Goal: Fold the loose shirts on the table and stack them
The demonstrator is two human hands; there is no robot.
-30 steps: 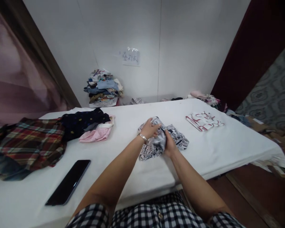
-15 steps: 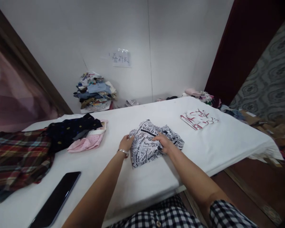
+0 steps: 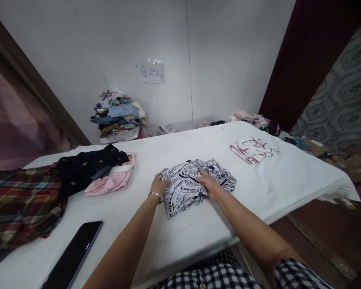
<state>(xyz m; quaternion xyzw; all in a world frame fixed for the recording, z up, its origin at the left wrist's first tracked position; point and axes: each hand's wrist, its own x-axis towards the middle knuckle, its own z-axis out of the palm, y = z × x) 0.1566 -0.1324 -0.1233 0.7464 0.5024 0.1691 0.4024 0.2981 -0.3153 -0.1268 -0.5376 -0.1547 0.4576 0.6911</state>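
table: big white-covered table (image 3: pixel 198 224) filled most of my view, everything else sat on it.

plaid: large plaid shirt (image 3: pixel 21 204) spread at far left, well apart from both hands.

back pile: heap of mixed clothes (image 3: pixel 118 114) against the wall, w/ a taped paper sign (image 3: pixel 152 72) above it. Handwritten characters, couldn't read em reliably.

navy + pink: dark dotted garment (image 3: pixel 90 164) lay partly over a pink one (image 3: pixel 114 180), left of center.

main thing: newsprint-pattern garment (image 3: pixel 195 182) sat mid-table, right in front of me, folded into a rough bundle. Long axis ran left-right, slightly tipped toward the near-left corner.

text on it: I could make out "Newspaper" on the print, rest was too small/crumpled.

red/white: folded white piece w/ red markings (image 3: pixel 252 150) off to the right, apart from the bundle. Markings not legible.

phone: black phone (image 3: pixel 74 257) near the bottom-left edge, screen dark, no brand visible.

left hand: left hand (image 3: pixel 159 185) sat at the bundle's left edge, fingers curled narrow around the cloth edge, touching it. Bracelet on the wrist.

right hand: right hand (image 3: pixel 209 184) lay on top, fingers flat and fairly spread, pressing the fabric down, not gripping.

key relation: bundle sat btwn the two hands, cloth extending away and to the right of the right fingers. Both hands about equally near, imo.
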